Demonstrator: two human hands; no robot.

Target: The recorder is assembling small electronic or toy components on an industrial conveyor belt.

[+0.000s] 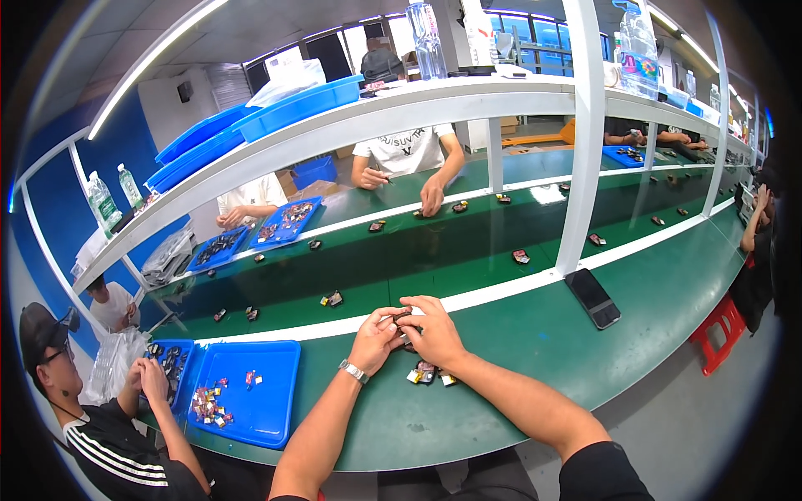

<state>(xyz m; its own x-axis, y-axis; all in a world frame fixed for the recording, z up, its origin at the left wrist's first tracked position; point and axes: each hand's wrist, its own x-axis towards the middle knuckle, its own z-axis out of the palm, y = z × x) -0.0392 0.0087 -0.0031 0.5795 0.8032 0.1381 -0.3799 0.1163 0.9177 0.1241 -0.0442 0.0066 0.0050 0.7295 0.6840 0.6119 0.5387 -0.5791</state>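
My left hand (375, 341), with a metal watch band at the wrist, and my right hand (433, 332) meet over the near side of the green table. Between their closed fingers is a small dark part (403, 316), mostly covered, so its kind does not show. Just below them on the tabletop lie several small black casings (425, 372) with yellow, white and pinkish pieces. To the left, a blue tray (281, 392) holds a loose pile of small pink, yellow and white pieces (210, 406).
A black phone (592, 298) lies to the right, beside a white upright post (582, 150). More small parts (332, 298) sit along the dark green conveyor belt (451, 280). At left, a co-worker's hands (149, 378) work over another blue tray; others sit across.
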